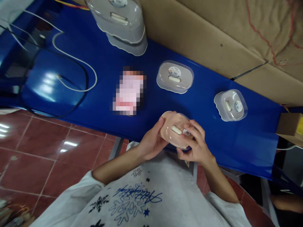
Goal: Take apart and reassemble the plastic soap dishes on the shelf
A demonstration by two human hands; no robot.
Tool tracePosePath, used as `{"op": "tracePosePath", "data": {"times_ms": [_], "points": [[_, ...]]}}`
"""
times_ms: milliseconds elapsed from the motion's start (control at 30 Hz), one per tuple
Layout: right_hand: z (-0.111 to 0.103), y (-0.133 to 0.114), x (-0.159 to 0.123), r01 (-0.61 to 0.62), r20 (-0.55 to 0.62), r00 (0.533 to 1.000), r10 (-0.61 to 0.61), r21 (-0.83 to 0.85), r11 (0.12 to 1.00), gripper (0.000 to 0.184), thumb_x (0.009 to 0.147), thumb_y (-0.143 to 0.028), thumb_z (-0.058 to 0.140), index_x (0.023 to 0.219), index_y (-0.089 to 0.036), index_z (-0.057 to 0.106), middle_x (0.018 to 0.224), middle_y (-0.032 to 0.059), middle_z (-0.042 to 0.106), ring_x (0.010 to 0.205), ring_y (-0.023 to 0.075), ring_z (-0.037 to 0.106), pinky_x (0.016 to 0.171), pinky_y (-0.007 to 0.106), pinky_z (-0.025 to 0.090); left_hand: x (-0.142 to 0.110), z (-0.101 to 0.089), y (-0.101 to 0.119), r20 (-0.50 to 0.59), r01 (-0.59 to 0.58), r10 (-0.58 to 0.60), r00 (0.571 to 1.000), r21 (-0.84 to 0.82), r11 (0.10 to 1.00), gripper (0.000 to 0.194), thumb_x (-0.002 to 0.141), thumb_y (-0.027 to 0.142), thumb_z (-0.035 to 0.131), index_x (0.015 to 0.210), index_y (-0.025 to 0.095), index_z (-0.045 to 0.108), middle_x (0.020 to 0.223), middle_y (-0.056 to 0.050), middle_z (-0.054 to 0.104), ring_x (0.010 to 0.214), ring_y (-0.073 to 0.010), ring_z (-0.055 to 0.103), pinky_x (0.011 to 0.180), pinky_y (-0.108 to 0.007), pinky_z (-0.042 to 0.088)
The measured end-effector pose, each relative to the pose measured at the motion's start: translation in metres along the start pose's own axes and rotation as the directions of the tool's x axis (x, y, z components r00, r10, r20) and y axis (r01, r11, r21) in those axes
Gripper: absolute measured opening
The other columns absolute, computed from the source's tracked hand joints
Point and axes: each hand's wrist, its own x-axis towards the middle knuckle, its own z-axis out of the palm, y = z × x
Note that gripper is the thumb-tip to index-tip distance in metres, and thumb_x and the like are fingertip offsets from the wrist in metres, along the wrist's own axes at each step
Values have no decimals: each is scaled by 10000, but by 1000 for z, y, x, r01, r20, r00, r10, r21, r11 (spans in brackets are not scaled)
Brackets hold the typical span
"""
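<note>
Between my hands, at the front edge of the blue table (208, 138), is a peach-coloured plastic container (171, 126) with a clear lid and a pale oblong piece on top. My left hand (152, 140) grips its left end, the thumb on the side. My right hand (195, 143) holds the right end, its fingers bent over the lid beside a small label (187, 132) that they partly cover. Behind it stands a grey container (164, 75) with a clear lid and a round sticker. A similar grey container (221, 105) sits to the right.
Stacked grey containers (129, 31) stand at the back, against a cardboard-covered wall (208, 41). Left of centre lies a pixelated pink item (130, 91). White and black cables (94, 75) loop across the table's left part. A cardboard box (286, 127) is at far right, with a person's arm (286, 202) below.
</note>
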Motion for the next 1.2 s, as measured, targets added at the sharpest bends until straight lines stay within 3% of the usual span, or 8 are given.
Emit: {"op": "tracePosePath", "data": {"times_ms": [167,467,633,800,967,1200], "points": [[0,-3,-4,-36,-46,998,35,-15,999,774,892,-392,790,1595,-356,469,1632,58,514,1503,392,510,1140,632,588,-2,4,-1,27,-12,11,1000,23,1000,625,964,603,762,1465,241,668,1502,-100,701,1474,-296,589,1219,-402,458],[-4,-3,-10,63,-14,998,-67,-186,981,601,839,-337,863,1394,-359,632,1639,13,511,1456,324,546,1192,546,564,4,-1,-8,96,-7,5,995,23,1000,576,995,596,724,1469,272,677,1448,-81,741,1416,-289,639,1172,-408,491],[-5,1,-7,-63,-69,996,58,-66,996,674,888,-439,788,1509,-372,536,1684,20,471,1437,348,564,1107,565,615,5,3,-4,80,4,-3,997,-8,1000,577,999,618,704,1454,264,691,1463,-69,735,1435,-300,625,1169,-409,507],[-3,0,-6,-18,-44,999,13,-109,994,720,866,-359,816,1523,-379,525,1761,-5,376,1569,374,454,1143,608,593,7,2,-4,72,-30,29,997,17,999,576,997,591,718,1464,257,688,1457,-93,739,1419,-305,641,1162,-418,511],[-1,-2,-5,47,-18,999,-50,-170,984,657,818,-254,881,1412,-373,627,1774,-17,350,1586,351,426,1196,561,563,8,4,-7,51,-46,44,998,26,999,568,1009,580,710,1472,253,675,1428,-101,754,1383,-295,669,1165,-411,503],[-4,6,-9,-91,-40,995,89,-42,995,729,811,-365,886,1464,-427,568,1729,-13,392,1520,395,492,1140,642,585,9,7,-7,58,-44,43,997,13,999,540,1009,564,712,1460,269,692,1444,-79,749,1407,-293,655,1185,-420,492]]}}
